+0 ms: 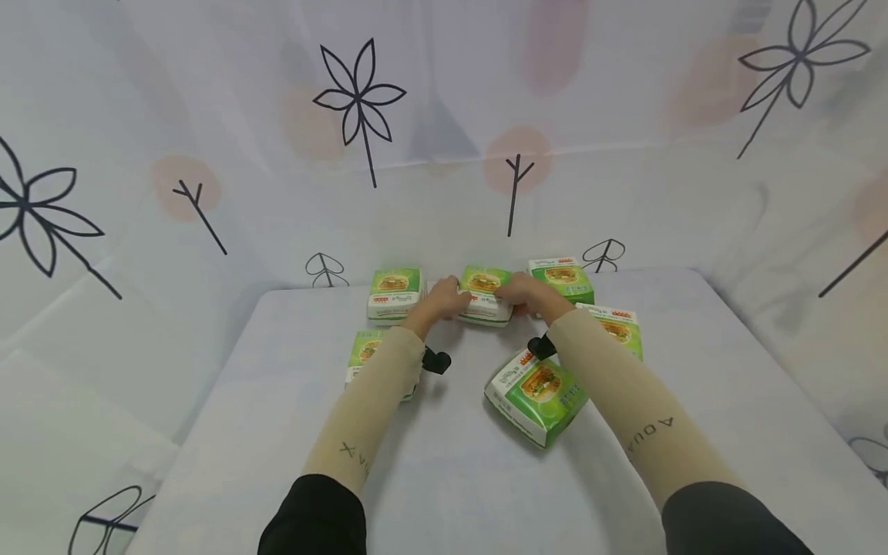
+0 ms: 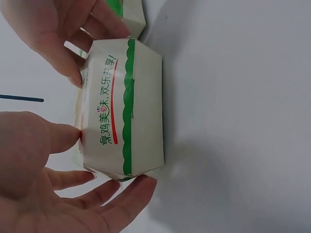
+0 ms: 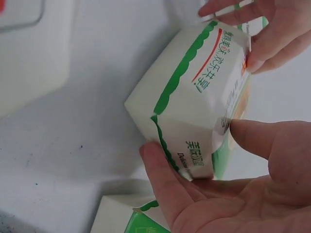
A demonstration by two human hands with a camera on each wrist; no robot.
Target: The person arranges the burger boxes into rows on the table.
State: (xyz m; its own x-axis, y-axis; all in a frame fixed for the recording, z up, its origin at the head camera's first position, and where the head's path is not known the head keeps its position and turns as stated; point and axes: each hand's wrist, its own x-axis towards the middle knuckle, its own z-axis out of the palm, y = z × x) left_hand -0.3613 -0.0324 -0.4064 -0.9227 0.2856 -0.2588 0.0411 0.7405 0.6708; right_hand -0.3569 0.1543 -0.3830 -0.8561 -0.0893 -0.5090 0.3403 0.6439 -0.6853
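Both hands hold one green and white burger box (image 1: 486, 308) from its two sides, in the middle of the back row. At its left side is my left hand (image 1: 442, 299), the thumb on the top edge and the fingers along the side wall, as the left wrist view shows. My right hand (image 3: 252, 184) grips the other end in the same way, thumb on top and fingers against the slanted side. The front wall of this carton faces me, white with Chinese print and a green scalloped band.
Similar burger boxes stand at the back left (image 1: 394, 285) and back right (image 1: 565, 277). One box (image 1: 362, 351) is partly behind the left forearm, another (image 1: 624, 333) beside the right one. A larger-looking box (image 1: 534, 397) lies turned at an angle nearer me. A patterned cloth (image 1: 430, 208) rises behind the white table (image 1: 444, 493).
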